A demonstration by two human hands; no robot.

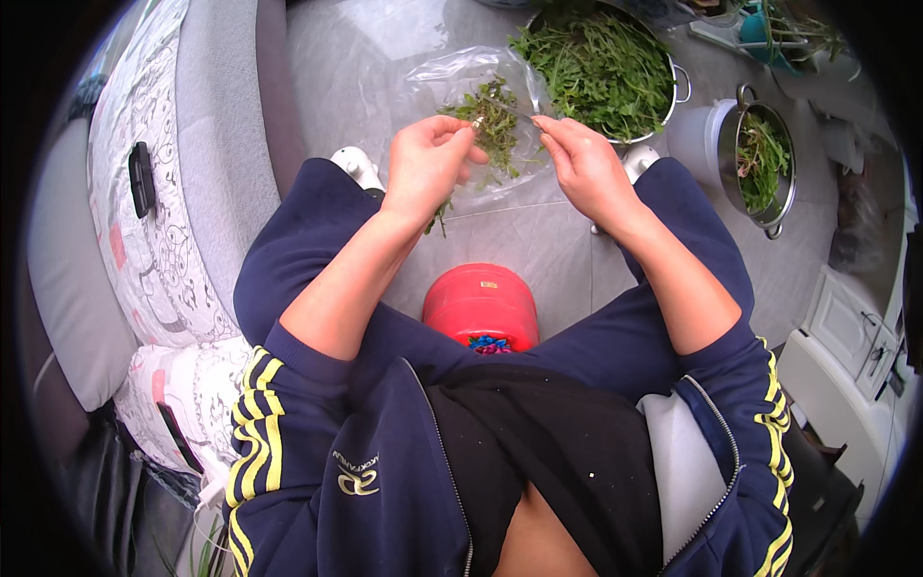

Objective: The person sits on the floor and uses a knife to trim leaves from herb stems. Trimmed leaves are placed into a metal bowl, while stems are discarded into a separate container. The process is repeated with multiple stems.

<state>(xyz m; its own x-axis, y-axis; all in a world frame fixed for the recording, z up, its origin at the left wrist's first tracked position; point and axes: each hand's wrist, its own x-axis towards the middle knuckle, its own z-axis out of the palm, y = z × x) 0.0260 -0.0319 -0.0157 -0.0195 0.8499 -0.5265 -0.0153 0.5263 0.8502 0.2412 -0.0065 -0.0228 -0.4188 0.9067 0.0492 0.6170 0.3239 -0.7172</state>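
My left hand pinches the pale root end of a leafy green plant, whose leaves hang below the palm. In my right hand is a small knife, its blade pointing left towards the plant's root. Beneath and beyond both hands a clear plastic bag lies spread on the floor, with trimmed leaves and scraps on it. Past my right hand stands a large metal pot heaped with leafy greens.
To the right, a metal pot holding some greens stands against a translucent plastic bucket. A red plastic stool shows between my legs. On the left is a sofa with a patterned cover and a black case.
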